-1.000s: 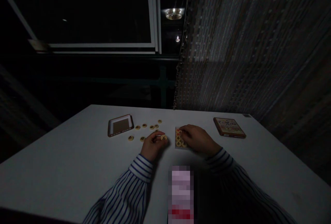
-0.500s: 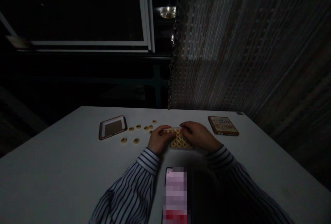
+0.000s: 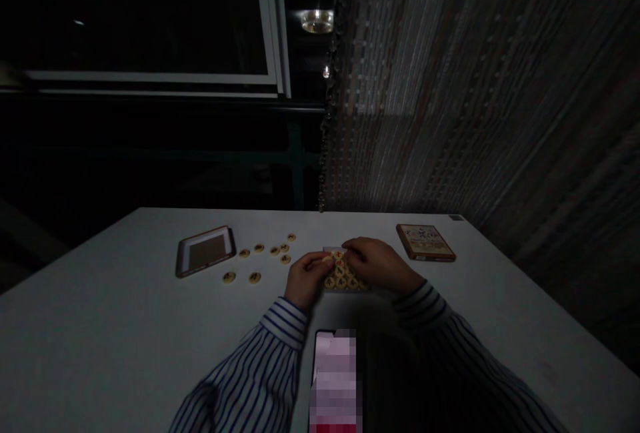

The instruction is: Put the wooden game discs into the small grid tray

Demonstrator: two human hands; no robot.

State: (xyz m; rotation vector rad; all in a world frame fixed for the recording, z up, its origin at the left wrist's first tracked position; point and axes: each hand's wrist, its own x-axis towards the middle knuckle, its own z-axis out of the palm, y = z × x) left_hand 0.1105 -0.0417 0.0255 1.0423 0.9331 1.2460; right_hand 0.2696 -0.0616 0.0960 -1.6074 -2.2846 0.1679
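Wooden Chinese chess pieces [image 3: 341, 282] fill a shallow light box [image 3: 345, 291] in front of me, with red and black characters on them. My left hand [image 3: 305, 279] is at the box's left side, thumb and forefinger closed on a Chinese chess piece near its upper left corner. From the right, my right hand [image 3: 384, 267] reaches over the box with curled fingers at its far edge; what they grip is hidden. Left of my hands, several loose pieces [image 3: 255, 277] lie face up on the white table [image 3: 125, 326].
An open brown-rimmed lid or tray [image 3: 183, 266] lies at the far left. At the far right is a flat printed box [image 3: 426, 243]. A phone [image 3: 333, 379] rests between my forearms. Behind the table hangs a bead curtain [image 3: 425, 86] beside a window frame [image 3: 275, 33].
My view has shifted slightly, so the table things appear a little further left. The left fingers have moved slightly at the box's upper left corner; the right hand stays over it.
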